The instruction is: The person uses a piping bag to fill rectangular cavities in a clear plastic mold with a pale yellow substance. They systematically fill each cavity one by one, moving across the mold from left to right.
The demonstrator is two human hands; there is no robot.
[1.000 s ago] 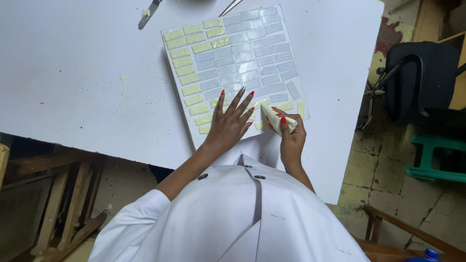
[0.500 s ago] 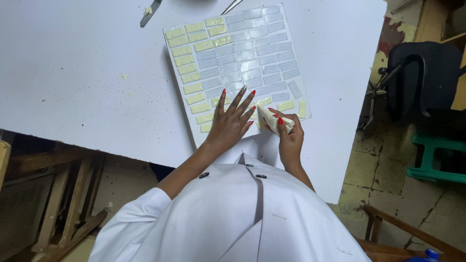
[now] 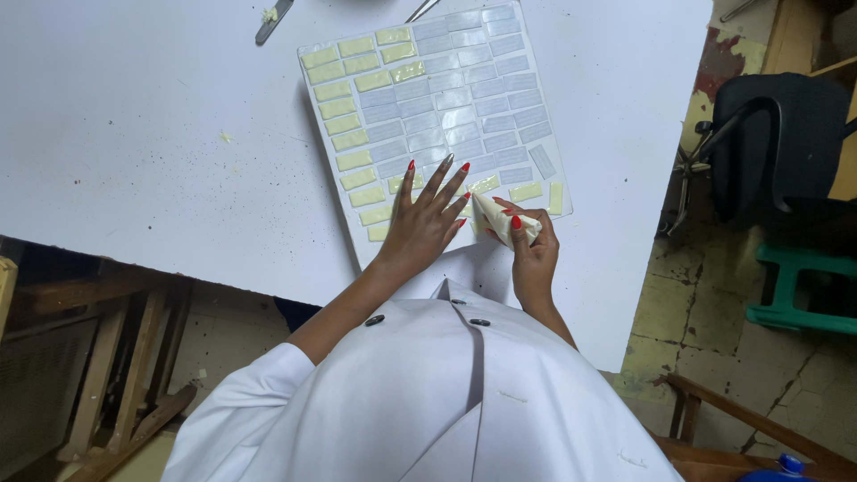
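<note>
Bright, even light; soft shadows; sharp centre; slight bending at the edges.

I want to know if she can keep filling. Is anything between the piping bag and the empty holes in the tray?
Partly. The left hand lies flat on the mould tray, beside the piping bag in the right hand, covering some near cavities. Cavities farther up look uncovered.

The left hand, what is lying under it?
The left hand lies flat on the clear mould tray. Pale yellow filled cells show around it; the cells beneath the palm are covered.
</note>
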